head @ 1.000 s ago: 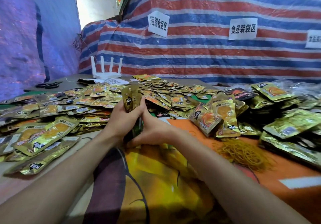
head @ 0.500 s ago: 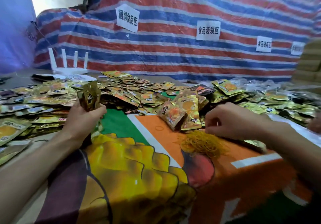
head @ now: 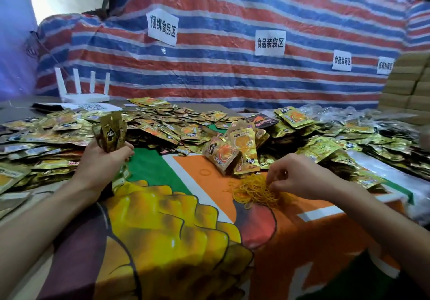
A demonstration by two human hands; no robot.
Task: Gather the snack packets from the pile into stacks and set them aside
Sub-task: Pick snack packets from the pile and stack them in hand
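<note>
The person sits at the desk (head: 28,209), which is covered with a bright printed cloth (head: 151,167). The left hand (head: 102,160) grips a stack (head: 110,132) of golden snack packets. The fingers are wrapped around its lower part, and the packets stand upright with their top edges above the fist. I think the stack is held this way so that the edges stay even and the middle is free for tying.

The right hand (head: 295,176) is well apart from the left one, over a heap of yellow rubber bands (head: 253,190). Its fingers are curled and drawn narrow together, and the fingertips (head: 270,182) pinch into the heap just below them. Whether one single band is already separated, I cannot tell. My judgement is that the band is wanted to bind the stack before it is set aside.

The large pile (head: 176,123) of loose packets lies beyond both hands and spreads far to the left of the left hand and to the right of the right hand. So most of the work remains. Some packets lean against each other just beyond the right hand, near the bands. One loose band (head: 206,172) lies on the cloth between the two hands. The heap of bands is placed near the person's right side, probably so that the free hand reaches it easily while the other one holds the packets.
</note>
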